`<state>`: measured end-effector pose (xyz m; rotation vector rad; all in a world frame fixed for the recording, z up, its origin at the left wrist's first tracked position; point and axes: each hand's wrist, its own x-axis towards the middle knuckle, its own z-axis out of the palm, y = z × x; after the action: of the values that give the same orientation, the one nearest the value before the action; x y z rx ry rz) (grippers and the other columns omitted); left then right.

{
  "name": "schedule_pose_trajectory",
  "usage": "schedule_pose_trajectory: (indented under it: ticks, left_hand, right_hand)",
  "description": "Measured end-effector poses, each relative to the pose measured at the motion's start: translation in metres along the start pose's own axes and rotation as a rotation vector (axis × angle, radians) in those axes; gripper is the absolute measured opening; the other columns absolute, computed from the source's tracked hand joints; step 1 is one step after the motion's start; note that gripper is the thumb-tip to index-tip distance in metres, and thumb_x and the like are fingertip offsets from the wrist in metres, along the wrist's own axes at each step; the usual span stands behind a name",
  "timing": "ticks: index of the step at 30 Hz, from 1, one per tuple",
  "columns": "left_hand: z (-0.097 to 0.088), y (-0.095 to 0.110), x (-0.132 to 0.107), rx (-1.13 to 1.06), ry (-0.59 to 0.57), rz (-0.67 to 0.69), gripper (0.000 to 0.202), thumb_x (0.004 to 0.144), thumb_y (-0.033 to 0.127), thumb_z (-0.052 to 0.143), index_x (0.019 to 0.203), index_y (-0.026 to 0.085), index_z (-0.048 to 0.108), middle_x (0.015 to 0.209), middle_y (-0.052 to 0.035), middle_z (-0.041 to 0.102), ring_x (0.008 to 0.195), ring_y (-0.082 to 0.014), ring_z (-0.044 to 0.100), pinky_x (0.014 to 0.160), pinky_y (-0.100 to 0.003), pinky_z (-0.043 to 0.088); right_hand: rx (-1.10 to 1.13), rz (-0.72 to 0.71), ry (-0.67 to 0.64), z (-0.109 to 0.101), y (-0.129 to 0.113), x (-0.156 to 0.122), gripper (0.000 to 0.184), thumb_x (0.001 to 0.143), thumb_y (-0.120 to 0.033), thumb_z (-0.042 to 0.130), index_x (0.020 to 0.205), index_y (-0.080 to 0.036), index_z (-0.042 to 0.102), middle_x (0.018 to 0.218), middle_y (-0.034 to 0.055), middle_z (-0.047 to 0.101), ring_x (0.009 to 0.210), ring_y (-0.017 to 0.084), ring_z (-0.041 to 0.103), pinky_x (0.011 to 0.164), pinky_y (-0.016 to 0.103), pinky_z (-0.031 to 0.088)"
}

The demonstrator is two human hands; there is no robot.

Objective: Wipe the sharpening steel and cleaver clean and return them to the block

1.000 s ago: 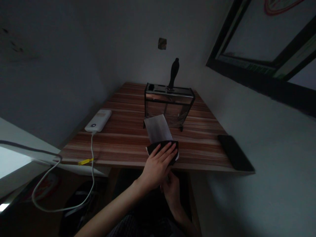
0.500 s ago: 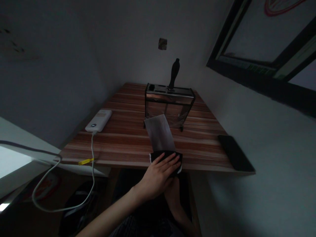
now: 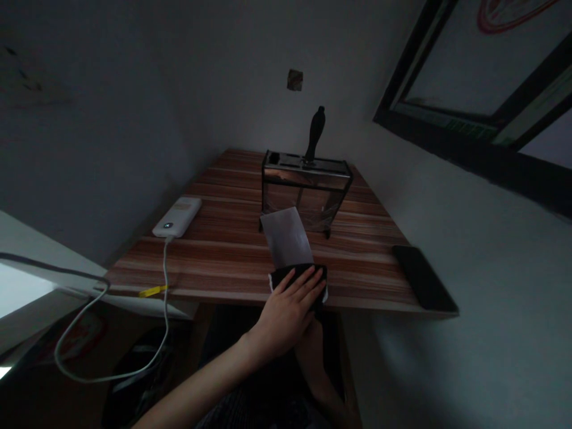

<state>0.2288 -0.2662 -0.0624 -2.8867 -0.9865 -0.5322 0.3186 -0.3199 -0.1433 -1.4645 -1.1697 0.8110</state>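
Note:
A wide cleaver with a grey metal blade points away from me over the table's front edge. Across its lower blade lies a black cloth with a pale edging. My left hand presses on this cloth from above, fingers stretched side by side over it. Below and behind it, my right hand is closed at the cleaver's handle end; its fingers and the handle are mostly hidden. Just beyond the blade's tip stands a knife rack with clear sides, and one dark-handled tool sticks up from it.
The wood-striped table meets walls at the back. A white power bank lies at left, its white cable with a yellow tag hanging over the edge. A black phone-like slab rests at the right edge.
My left hand and the black cloth have slid slightly up the blade toward its tip, so less of the blade shows. The rack and other things stay put; the view has shifted a little.

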Motion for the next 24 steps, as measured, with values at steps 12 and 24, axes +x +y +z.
schedule_pose_trajectory:
  ticks: [12, 24]
  left_hand:
    - [-0.009, -0.024, 0.020, 0.033, 0.053, -0.102, 0.054, 0.092, 0.026, 0.044, 0.144, 0.024, 0.028, 0.154, 0.0004, 0.022, 0.142, -0.0183, 0.017, 0.115, -0.043, 0.017]
    - [-0.028, -0.069, 0.057, 0.071, 0.195, -0.237, 0.054, 0.089, 0.019, 0.045, 0.142, 0.024, 0.033, 0.153, -0.0019, 0.025, 0.141, -0.0206, 0.019, 0.114, -0.046, 0.015]
  right_hand:
    - [-0.101, -0.005, -0.022, -0.002, -0.010, -0.001, 0.036, 0.082, -0.046, 0.053, 0.068, -0.014, 0.061, 0.047, -0.0020, 0.053, 0.041, 0.010, 0.044, 0.041, 0.020, 0.034]
    - [-0.118, -0.019, 0.017, -0.001, -0.009, -0.005, 0.037, 0.082, -0.048, 0.055, 0.065, -0.016, 0.059, 0.044, -0.0041, 0.047, 0.037, 0.009, 0.041, 0.037, 0.019, 0.031]
